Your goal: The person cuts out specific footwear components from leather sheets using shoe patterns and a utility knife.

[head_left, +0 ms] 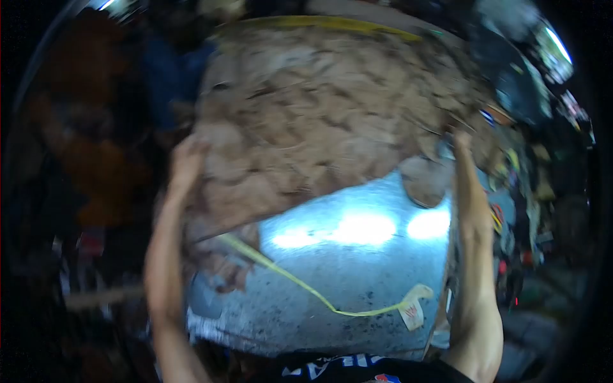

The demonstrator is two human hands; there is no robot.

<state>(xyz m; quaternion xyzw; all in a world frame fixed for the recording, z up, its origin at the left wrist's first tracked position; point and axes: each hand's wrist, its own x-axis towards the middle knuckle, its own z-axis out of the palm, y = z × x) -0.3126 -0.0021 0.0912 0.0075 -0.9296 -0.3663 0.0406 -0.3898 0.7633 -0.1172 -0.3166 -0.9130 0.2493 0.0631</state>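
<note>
A large, wrinkled brown sheet that looks like leather (306, 115) covers the far part of a shiny metal tabletop (319, 268). My left hand (188, 159) is closed on the sheet's left edge. Over at the right edge, my right hand (461, 139) touches or lies close to the sheet, its fingers smeared by motion. A rounded brown flap (424, 182) hangs out beside my right forearm. From under the sheet's near edge runs a thin yellow-green tape (294, 279), ending by a white tag with red marks (414, 309).
Crumpled brown scraps (227, 268) lie at the table's left side. A yellow strip (319, 23) lines the far edge. Blurred clutter (511, 217) crowds the right side. Someone in blue clothing (169, 76) seems to be at the far left.
</note>
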